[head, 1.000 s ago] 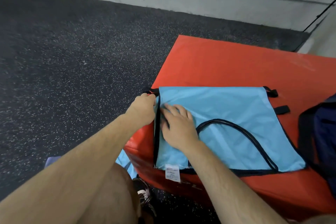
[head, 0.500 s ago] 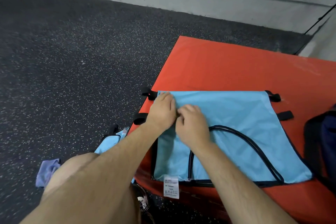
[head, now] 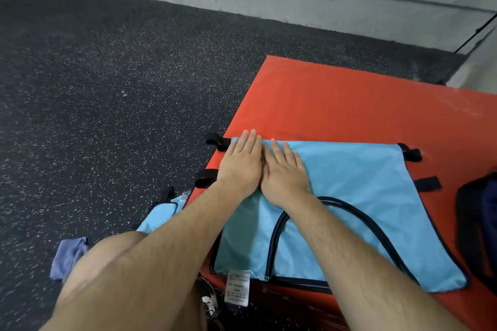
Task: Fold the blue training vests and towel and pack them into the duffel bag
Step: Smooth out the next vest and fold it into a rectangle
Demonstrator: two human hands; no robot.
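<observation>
Clearly early: on the red mat (head: 349, 105) one blue vest (head: 349, 196) lies spread, seemingly only part-folded. A dark duffel bag (head: 478, 223) sits at its right. Fingers straight, the left hand (head: 240, 164) and right hand (head: 283, 172) press its far-left corner. A second vest (head: 161, 212) and the towel (head: 68, 255) wait on the floor, left, unpacked.

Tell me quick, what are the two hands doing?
Left hand: open, flat on the light blue fabric vest.
Right hand: open, flat on the same vest.
</observation>
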